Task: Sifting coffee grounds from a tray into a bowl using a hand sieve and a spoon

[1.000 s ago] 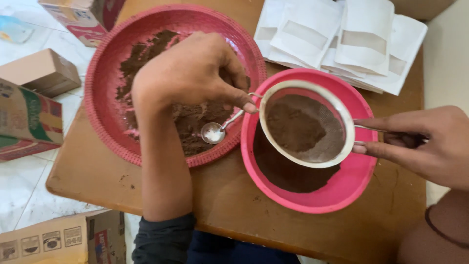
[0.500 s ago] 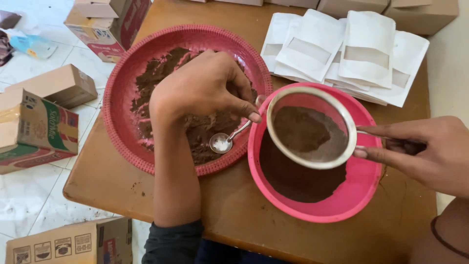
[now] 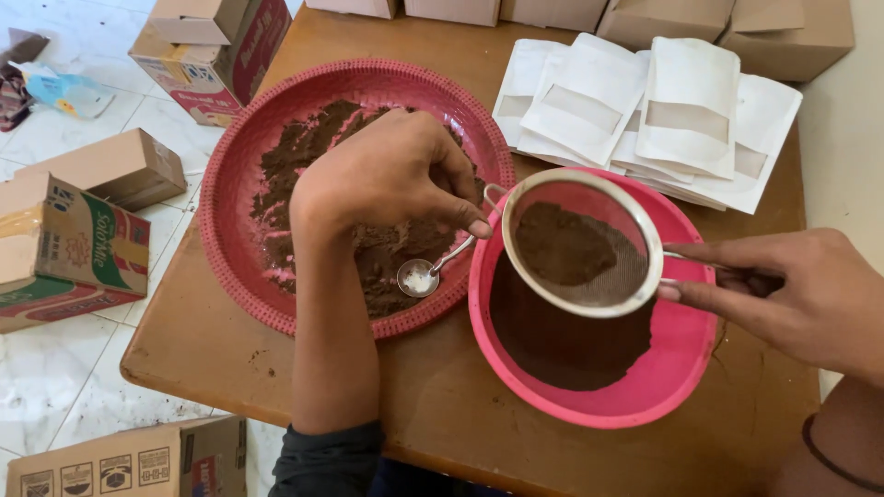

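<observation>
My left hand (image 3: 387,175) grips a small metal spoon (image 3: 425,273) by its handle, its empty bowl resting on the brown powder (image 3: 304,156) in a wide red woven tray (image 3: 221,193). My right hand (image 3: 801,294) holds the handle of a round metal sieve (image 3: 582,241), which carries a heap of brown powder. The sieve hangs over a pink bowl (image 3: 672,387) with sifted brown powder at its bottom. Tray and bowl sit side by side on a wooden table (image 3: 442,405).
A pile of white stand-up pouches (image 3: 645,110) lies behind the bowl. Brown cardboard boxes (image 3: 783,28) line the table's far edge. More cartons (image 3: 64,248) and a blue wrapper (image 3: 64,92) lie on the white tiled floor to the left.
The view has shifted, so everything sits lower in the frame. The spoon has dipped a little deeper into the tray's powder. The sieve stays over the pink bowl.
</observation>
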